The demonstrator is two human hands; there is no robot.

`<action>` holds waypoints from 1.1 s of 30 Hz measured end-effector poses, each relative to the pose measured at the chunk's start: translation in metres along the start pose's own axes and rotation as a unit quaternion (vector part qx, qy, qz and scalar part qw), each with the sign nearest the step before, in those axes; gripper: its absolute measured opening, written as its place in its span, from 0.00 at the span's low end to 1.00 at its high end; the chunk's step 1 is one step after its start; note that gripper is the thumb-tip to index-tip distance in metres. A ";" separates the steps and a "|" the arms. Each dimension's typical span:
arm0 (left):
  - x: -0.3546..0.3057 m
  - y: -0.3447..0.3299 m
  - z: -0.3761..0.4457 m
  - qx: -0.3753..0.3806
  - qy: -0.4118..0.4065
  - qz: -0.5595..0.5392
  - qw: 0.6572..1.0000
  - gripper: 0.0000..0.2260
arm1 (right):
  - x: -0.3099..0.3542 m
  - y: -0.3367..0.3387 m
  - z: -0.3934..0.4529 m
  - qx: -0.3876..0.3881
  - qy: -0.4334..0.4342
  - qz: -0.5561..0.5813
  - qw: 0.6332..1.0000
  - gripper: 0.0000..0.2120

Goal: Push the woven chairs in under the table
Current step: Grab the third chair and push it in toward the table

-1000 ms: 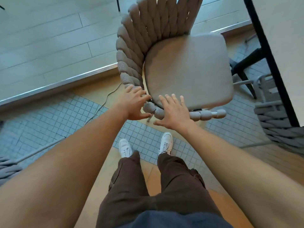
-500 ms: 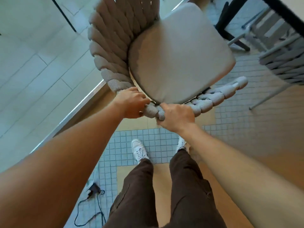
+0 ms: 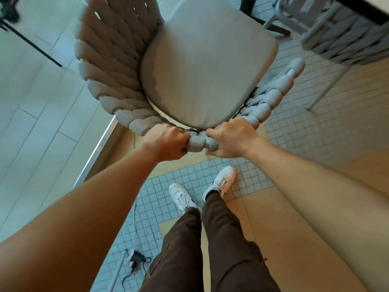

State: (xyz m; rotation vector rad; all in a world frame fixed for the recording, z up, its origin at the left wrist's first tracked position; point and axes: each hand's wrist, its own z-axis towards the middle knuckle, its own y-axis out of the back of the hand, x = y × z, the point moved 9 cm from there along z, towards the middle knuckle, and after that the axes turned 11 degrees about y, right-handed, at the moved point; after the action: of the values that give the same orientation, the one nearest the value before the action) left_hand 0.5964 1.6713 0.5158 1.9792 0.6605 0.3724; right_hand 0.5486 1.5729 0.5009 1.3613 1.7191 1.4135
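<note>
From the head view we look straight down our own arms at a woven chair (image 3: 117, 66) standing just ahead of our feet. Its thick rope back curves round a pale grey seat cushion (image 3: 206, 66), and the top rail of that back lies nearest to us.

Our left hand (image 3: 166, 143) is wrapped over the top rail, its grip closed on the rope with the knuckles up. Our right hand (image 3: 231, 139) is clamped on the same rail just beside it, with only a short run of braid showing between the two fists. Both arms reach forward, nearly straight.

The chair's open front faces away from us, toward the upper right. There the dark edge of the counter (image 3: 362, 9) cuts across the corner, and a dark leg (image 3: 250, 7) of it shows past the far edge of the cushion. The chair we hold stands clear of the counter's edge, out on the floor. A second woven chair (image 3: 345, 41) sits at the upper right with its back partly beneath the counter's edge.

Below the rail we see our white shoes (image 3: 181, 197) on small square grey tiles (image 3: 305, 127), with tan flooring around them. A black cable and plug (image 3: 136, 258) lie on the tiles at the lower left.
</note>
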 end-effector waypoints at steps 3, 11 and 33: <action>-0.019 0.008 0.017 -0.016 -0.004 -0.004 1.000 0.13 | -0.026 0.004 -0.013 -0.006 -0.015 0.004 1.000 0.18; -0.015 0.012 0.028 0.013 -0.082 -0.002 0.997 0.18 | -0.037 0.016 -0.027 -0.080 -0.097 0.038 0.991 0.17; 0.129 0.007 0.037 -0.009 -0.110 0.088 0.990 0.24 | 0.043 0.006 0.069 -0.061 -0.261 0.059 0.962 0.36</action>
State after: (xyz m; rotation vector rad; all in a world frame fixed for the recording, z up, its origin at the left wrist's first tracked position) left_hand 0.7214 1.7183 0.5024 2.0311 0.3424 0.2604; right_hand 0.5951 1.6400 0.4933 1.6100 1.2061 1.0680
